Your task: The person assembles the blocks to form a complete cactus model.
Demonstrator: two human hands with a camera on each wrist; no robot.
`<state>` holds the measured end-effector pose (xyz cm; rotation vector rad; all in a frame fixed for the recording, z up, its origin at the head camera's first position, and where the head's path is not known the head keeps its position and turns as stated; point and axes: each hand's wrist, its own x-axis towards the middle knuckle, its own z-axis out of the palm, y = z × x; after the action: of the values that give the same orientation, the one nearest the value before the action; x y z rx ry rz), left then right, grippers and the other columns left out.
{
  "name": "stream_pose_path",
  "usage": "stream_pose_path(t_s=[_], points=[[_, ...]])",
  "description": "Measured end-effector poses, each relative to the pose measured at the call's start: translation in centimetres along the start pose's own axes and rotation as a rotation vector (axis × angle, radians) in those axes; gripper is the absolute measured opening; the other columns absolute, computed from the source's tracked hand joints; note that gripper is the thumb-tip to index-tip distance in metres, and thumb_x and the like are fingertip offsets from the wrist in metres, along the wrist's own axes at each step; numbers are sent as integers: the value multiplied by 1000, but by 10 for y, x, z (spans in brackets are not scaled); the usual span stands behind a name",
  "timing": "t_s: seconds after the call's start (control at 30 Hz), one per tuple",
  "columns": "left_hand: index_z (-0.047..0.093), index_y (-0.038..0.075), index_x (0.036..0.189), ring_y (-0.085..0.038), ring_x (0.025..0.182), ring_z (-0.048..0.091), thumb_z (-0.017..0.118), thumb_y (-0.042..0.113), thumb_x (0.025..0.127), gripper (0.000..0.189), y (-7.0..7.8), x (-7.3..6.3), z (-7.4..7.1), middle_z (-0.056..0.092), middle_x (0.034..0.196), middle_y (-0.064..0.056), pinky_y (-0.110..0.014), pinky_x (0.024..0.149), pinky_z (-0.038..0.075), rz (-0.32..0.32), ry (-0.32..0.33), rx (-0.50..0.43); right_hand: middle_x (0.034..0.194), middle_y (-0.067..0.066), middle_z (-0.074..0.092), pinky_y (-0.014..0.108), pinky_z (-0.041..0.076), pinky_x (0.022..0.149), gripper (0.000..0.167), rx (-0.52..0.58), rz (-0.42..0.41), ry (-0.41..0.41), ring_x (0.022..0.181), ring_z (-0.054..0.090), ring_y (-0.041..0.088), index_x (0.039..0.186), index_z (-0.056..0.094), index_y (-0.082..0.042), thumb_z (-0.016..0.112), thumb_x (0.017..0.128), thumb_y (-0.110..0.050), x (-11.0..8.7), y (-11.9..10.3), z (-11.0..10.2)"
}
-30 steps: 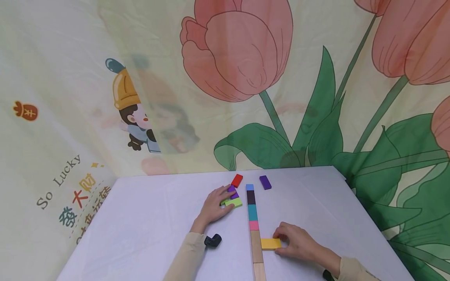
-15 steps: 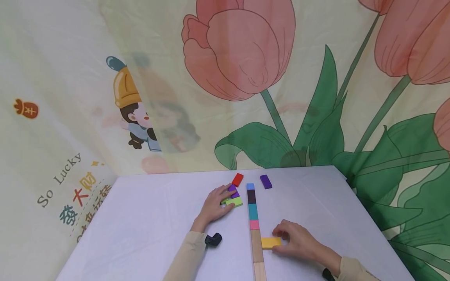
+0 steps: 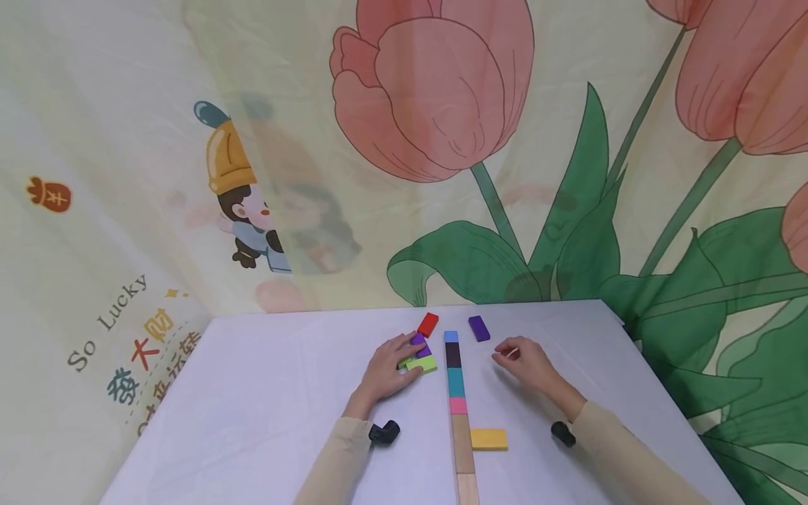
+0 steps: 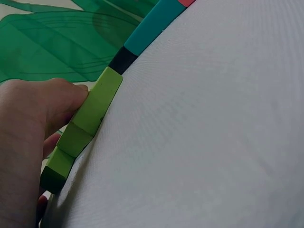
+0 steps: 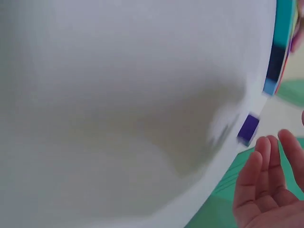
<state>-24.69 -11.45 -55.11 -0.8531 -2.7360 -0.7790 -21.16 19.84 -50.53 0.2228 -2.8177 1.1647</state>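
Table (image 3: 265,393) — right hand (image 3: 527,365) near purple block (image 3: 478,327), lengthwise away.

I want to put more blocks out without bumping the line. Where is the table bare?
Bare table lies left of the left hand. The strip right of the block line, between the yellow block and the right hand, is free. It is crowded near the red block and purple block.
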Motion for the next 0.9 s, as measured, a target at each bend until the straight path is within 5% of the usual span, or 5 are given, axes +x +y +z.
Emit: stream_pose_path(t_s=[0.33,0.57,0.9], points=[[59,25,139,-30,140,38,59,42,92,50,5,1,2,43,153,-2,-55,112,32,6,-28,8,109,27,62,49,53,83,45,-28,127,20,101,59,38,125,57,10,65,93,-20,56,1,12],[58,25,139,-28,142,35,59,43,92,51,7,1,0,41,155,0,-53,115,29,-20,-49,11,107,26,62,50,52,85,46,-63,195,27,98,59,37,128,52,11,67,91,-13,64,-8,19],[58,25,139,-29,142,36,58,44,92,51,2,-1,-5,41,154,0,-53,114,30,-24,-47,24,96,22,66,46,53,77,56,-16,184,6,84,63,32,135,50,5,72,85,-7,68,-18,23]])
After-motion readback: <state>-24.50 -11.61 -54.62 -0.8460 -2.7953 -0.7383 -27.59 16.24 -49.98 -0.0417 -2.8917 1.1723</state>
